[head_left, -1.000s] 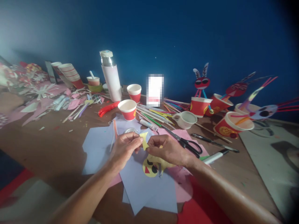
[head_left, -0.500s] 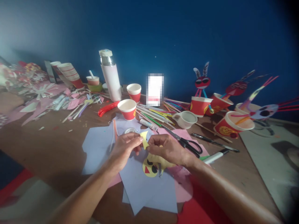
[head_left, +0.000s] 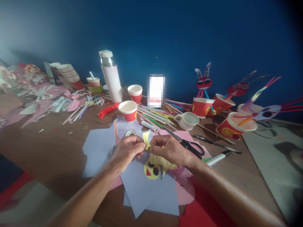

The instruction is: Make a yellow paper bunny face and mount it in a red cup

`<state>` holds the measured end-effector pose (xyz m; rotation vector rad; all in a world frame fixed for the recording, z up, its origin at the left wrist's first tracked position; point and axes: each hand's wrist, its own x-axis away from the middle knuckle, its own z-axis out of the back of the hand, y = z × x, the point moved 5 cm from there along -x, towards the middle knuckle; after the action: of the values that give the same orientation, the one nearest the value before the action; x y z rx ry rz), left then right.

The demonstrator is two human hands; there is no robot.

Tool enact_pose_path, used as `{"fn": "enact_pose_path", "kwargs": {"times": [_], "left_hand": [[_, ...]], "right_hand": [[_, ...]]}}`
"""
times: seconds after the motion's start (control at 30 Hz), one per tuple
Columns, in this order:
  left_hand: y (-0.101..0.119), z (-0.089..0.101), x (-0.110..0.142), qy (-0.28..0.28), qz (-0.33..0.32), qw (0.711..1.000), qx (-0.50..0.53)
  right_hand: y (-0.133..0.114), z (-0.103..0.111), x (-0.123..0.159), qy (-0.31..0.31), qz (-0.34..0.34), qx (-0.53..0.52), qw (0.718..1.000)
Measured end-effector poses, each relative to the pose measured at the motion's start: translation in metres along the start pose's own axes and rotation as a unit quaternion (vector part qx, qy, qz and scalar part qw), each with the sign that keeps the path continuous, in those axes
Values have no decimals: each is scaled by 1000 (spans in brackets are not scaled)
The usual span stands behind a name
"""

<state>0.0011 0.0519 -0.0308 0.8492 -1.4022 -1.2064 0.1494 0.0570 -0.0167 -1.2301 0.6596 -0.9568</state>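
The left hand [head_left: 127, 150] and right hand [head_left: 168, 150] pinch a small yellow paper scrap [head_left: 146, 138], likely light, easily creased, best held by its edges

Left thumb [head_left: 141, 146] lower on yellow scrap [head_left: 146, 137]

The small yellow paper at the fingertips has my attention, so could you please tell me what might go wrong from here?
The small yellow paper might crease or tear, as it looks thin and the left hand pinches it.
The right hand could knock the scissors lying just beyond it.
The round yellow face lies loose-looking below the hands and might get nudged.
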Motion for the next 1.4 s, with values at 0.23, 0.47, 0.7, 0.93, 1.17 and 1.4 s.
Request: {"fn": "enact_pose_path", "kwargs": {"times": [0.23,0.47,0.7,0.93,1.17,1.4], "left_hand": [[2,1,1,7,-3,1000,-13],[8,0,2,20,-14,999,-20],[11,3,0,49,-32,998,-8],[2,13,-4,67,-44,997,21],[4,14,-4,78,-38,995,52],[4,13,-3,44,-51,995,74]], "right_hand": [[1,-1,1,-2,4,-2,1000],[6,-3,0,-2,6,0,1000],[-15,13,0,-54,8,22,998],[-40,66,18,46,29,133,990],[3,94,62,95,-166,521,832],[24,92,62,72,-204,578,786]]}}
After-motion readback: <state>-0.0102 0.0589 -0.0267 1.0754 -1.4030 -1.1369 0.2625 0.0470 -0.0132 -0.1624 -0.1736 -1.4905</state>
